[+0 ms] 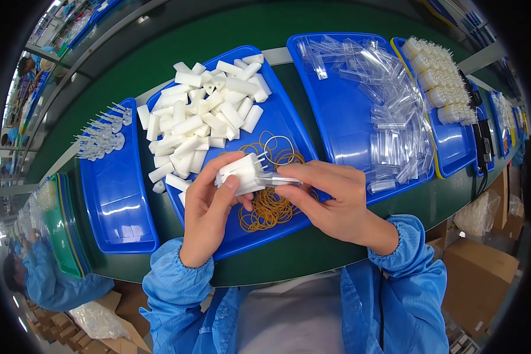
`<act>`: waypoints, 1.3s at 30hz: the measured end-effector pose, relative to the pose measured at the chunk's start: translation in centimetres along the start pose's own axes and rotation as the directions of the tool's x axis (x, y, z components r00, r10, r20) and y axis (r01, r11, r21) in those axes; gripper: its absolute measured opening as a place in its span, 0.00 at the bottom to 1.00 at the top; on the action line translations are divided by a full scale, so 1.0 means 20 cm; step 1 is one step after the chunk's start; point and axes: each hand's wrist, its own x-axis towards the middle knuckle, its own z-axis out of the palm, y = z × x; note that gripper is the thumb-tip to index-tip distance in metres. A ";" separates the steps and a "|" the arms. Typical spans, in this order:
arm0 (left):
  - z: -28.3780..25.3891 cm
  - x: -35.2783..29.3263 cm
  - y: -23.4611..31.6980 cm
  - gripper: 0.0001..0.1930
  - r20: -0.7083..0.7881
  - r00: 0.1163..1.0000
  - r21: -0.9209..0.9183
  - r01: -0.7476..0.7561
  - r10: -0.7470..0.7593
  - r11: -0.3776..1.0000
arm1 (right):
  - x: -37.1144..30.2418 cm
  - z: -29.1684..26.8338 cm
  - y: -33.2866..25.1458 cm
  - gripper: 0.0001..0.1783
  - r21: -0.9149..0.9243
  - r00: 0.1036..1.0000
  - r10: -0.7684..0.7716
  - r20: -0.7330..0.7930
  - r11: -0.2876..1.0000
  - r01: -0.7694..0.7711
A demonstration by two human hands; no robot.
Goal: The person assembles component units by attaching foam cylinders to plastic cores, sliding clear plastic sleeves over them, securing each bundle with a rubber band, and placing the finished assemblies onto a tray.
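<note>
My left hand (203, 215) is closed around a white block-like part (241, 174) with thin prongs sticking out of its end. Between the thumb and fingers of my right hand (343, 197) is a clear plastic piece (278, 181), its near end touching the white part. Both hands are over the front of a blue tray (286, 100). Below them in that tray lies a tangle of tan rubber bands (269, 212), partly covered by my fingers. White foam tubes (200, 118) are heaped behind my left hand.
At the left, a blue tray (124, 227) carries several pale pronged parts (103, 138). Clear plastic pieces (389, 135) fill much of a blue tray (321, 112) on the right. Further right are bundled white parts (439, 82). Cardboard boxes (478, 274) stand below; another person (56, 277) sits left.
</note>
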 end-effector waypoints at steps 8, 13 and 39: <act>-0.01 0.00 0.00 0.17 0.004 0.999 -0.025 0.033 -0.033 0.999 | 0.00 0.00 0.01 0.13 0.091 0.997 0.059 0.040 0.994 -0.062; -0.01 0.00 0.01 0.18 0.007 0.999 -0.027 0.033 -0.033 0.999 | -0.01 0.01 0.01 0.13 0.086 0.996 0.075 0.049 0.993 -0.079; -0.02 0.01 0.00 0.18 0.007 1.000 0.075 0.001 -0.001 0.997 | -0.01 0.01 0.01 0.12 0.133 0.989 0.124 0.079 0.982 -0.134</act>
